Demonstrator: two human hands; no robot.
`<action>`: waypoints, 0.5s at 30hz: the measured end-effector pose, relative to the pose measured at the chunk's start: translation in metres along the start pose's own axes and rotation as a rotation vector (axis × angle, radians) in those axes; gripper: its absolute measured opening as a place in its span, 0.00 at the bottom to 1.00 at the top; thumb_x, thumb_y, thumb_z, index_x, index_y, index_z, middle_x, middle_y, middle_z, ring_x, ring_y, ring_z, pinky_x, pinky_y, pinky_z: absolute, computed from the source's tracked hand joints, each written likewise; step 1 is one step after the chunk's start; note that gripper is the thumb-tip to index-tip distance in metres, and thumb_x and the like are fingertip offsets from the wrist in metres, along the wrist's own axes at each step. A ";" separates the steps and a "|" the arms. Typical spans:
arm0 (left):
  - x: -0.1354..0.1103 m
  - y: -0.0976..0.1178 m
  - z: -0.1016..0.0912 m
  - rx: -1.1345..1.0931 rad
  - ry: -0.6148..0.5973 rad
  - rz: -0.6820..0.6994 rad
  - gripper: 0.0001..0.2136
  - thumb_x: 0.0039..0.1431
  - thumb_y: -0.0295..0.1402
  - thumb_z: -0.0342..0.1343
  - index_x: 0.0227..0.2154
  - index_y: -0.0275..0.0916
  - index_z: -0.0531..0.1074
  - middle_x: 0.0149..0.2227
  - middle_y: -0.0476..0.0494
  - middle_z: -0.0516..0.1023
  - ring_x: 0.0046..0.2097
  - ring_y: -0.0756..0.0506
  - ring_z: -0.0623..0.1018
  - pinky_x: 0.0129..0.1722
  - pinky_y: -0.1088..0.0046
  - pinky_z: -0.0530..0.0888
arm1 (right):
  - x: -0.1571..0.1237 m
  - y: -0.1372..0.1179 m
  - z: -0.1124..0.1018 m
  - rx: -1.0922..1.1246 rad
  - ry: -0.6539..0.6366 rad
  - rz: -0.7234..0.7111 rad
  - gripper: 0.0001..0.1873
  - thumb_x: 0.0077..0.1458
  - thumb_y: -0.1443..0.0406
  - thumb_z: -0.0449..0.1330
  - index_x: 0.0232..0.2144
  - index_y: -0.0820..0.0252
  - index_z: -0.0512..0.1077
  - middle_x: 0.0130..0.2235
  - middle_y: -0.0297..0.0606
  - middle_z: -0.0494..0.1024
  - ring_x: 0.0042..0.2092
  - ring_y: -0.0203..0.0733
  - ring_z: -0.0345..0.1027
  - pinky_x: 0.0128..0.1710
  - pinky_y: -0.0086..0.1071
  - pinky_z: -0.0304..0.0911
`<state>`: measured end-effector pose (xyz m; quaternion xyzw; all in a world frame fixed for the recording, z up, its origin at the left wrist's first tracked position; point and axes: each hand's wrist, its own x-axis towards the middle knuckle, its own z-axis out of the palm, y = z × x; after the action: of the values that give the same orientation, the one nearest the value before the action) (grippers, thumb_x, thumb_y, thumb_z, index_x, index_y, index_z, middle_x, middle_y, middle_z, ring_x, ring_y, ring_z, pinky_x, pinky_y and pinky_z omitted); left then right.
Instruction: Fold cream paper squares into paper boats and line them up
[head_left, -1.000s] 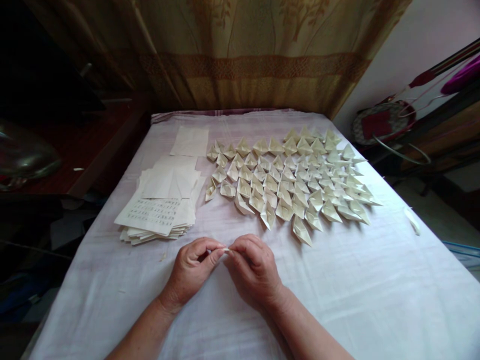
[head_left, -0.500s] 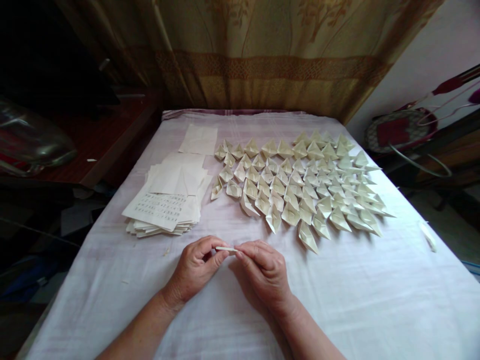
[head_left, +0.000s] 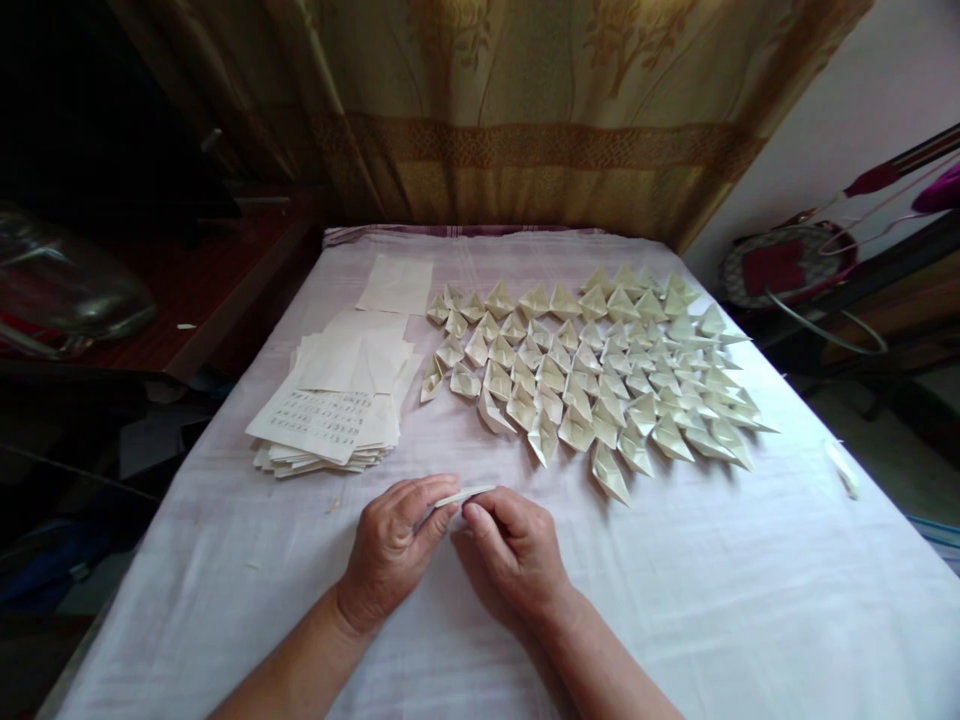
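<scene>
Between my two hands is a small folded piece of paper (head_left: 463, 495), pale and seen nearly edge-on. My left hand (head_left: 401, 540) pinches its left end between thumb and fingers. On the other end, my right hand (head_left: 517, 550) has its fingers curled, with the thumb just below the paper. Both hands are just above the near part of the cloth. Beyond them on the right stand many folded paper boats (head_left: 577, 425) in close rows. Left of the boats lies a stack of paper sheets (head_left: 322, 425), the upper ones blank and one printed with rows of characters.
A white cloth covers the table (head_left: 720, 600). A single sheet (head_left: 396, 284) lies behind the stack, and a white scrap (head_left: 844, 470) is near the right edge. A patterned curtain (head_left: 525, 150) hangs behind; a dark red cabinet (head_left: 225, 290) stands at left.
The folded paper has turned in my fingers, its right end now tilted up and more of it showing. My right thumb has shifted lower. The view has moved slightly.
</scene>
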<state>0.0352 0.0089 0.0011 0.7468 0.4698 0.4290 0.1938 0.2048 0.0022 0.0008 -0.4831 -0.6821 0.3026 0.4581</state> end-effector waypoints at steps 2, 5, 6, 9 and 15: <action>-0.001 0.001 0.001 -0.012 -0.061 0.022 0.08 0.63 0.30 0.57 0.44 0.43 0.75 0.43 0.44 0.83 0.45 0.46 0.82 0.48 0.72 0.77 | 0.000 -0.002 0.001 0.015 -0.011 0.019 0.11 0.61 0.66 0.56 0.27 0.58 0.73 0.25 0.32 0.75 0.26 0.34 0.67 0.28 0.26 0.60; -0.001 0.004 -0.001 -0.052 -0.142 -0.004 0.11 0.61 0.30 0.59 0.46 0.43 0.74 0.47 0.44 0.82 0.48 0.45 0.81 0.51 0.70 0.76 | 0.001 -0.003 0.001 0.002 0.004 0.051 0.11 0.61 0.65 0.56 0.26 0.58 0.72 0.24 0.32 0.73 0.26 0.34 0.66 0.27 0.26 0.58; -0.001 0.005 -0.002 -0.069 -0.166 -0.026 0.12 0.60 0.30 0.60 0.46 0.43 0.74 0.48 0.44 0.82 0.48 0.45 0.81 0.51 0.70 0.76 | 0.001 -0.003 0.001 -0.002 0.010 0.057 0.11 0.61 0.65 0.56 0.26 0.58 0.71 0.24 0.32 0.73 0.26 0.34 0.65 0.28 0.26 0.58; 0.001 0.007 -0.004 -0.135 -0.224 -0.121 0.12 0.58 0.32 0.59 0.46 0.42 0.74 0.48 0.43 0.82 0.48 0.44 0.81 0.50 0.69 0.76 | 0.002 -0.003 0.000 0.009 0.010 0.068 0.10 0.61 0.66 0.56 0.27 0.58 0.72 0.25 0.32 0.73 0.26 0.34 0.66 0.29 0.26 0.59; 0.002 0.006 -0.004 -0.248 -0.231 -0.328 0.12 0.59 0.34 0.58 0.45 0.40 0.76 0.45 0.44 0.83 0.40 0.47 0.81 0.41 0.74 0.78 | 0.002 -0.003 0.000 0.042 -0.019 0.077 0.07 0.59 0.66 0.57 0.30 0.59 0.73 0.27 0.33 0.75 0.28 0.34 0.67 0.29 0.26 0.60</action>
<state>0.0357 0.0075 0.0090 0.6751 0.5033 0.3580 0.4035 0.2039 0.0032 0.0041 -0.4962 -0.6608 0.3389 0.4497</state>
